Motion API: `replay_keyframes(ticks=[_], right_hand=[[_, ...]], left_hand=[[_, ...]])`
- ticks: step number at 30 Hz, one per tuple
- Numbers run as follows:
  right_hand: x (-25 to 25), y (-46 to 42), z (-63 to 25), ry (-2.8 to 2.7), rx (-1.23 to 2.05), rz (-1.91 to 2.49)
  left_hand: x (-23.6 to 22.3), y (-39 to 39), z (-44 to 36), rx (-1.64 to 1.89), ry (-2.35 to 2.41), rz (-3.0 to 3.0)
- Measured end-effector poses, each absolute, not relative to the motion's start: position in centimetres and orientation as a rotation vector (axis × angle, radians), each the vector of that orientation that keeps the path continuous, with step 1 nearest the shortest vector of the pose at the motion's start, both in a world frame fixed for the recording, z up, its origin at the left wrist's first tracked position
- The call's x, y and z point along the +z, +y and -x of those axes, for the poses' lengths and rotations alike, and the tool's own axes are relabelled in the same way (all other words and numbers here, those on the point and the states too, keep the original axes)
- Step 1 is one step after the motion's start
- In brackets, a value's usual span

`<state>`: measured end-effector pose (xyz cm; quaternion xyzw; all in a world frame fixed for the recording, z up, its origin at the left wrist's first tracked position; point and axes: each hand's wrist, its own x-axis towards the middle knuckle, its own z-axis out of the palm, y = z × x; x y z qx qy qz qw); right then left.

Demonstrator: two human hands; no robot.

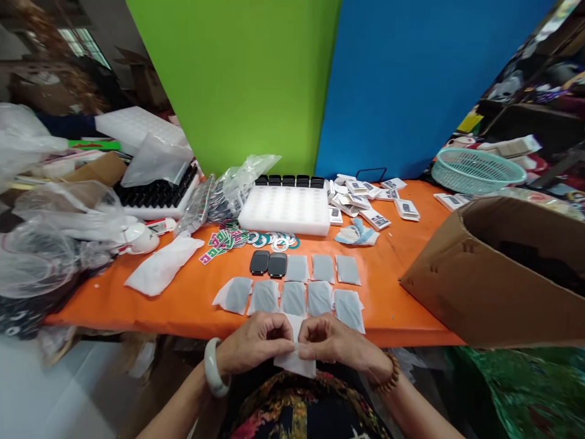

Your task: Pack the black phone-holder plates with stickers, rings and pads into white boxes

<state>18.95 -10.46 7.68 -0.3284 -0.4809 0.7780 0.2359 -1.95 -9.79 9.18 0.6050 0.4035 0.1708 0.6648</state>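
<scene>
At the table's front edge, my left hand (258, 342) and my right hand (340, 346) pinch a thin white pouch (296, 364) between thumbs and fingertips, close together. Whether anything is inside it I cannot tell. Just beyond my hands, several flat square pieces in translucent white pouches lie in two rows, one of them a wrapped piece (293, 297) in the middle of the near row. Two bare black square devices (268, 263) sit at the left end of the far row. A stack of white pouches (163, 263) lies to the left.
On the orange table (388, 305) stand a white foam tray (284, 210), small white boxes (356, 192), round ring-shaped labels (280, 242) and colourful cards (222, 241). A cardboard box (493, 286) leans at the right, near a light-blue basket (478, 171). Clear plastic bags (64, 213) crowd the left.
</scene>
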Motion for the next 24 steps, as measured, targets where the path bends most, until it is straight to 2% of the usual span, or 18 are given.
replay_keyframes(ticks=[7, 14, 18, 21, 24], right_hand=[[8.0, -11.3, -17.5, -1.128, 2.247, 0.483], [6.7, -11.7, -16.1, -0.941, 2.222, 0.547], [6.4, -11.1, -15.8, -1.123, 2.273, 0.727], [6.0, -9.1, -15.3, -1.407, 2.067, 0.871], [5.1, -5.2, -14.6, -1.692, 1.527, 1.106]], left_hand=[[8.9, -10.8, 3.1, 0.463, 0.594, -0.949], [10.5, -10.3, 4.8, 0.445, 0.818, -1.145], [10.5, -10.3, 5.5, 0.458, 0.986, -1.389], [9.4, -9.9, 6.0, 0.526, 1.163, -1.722], [8.3, -9.3, 6.6, 0.583, 1.234, -1.948]])
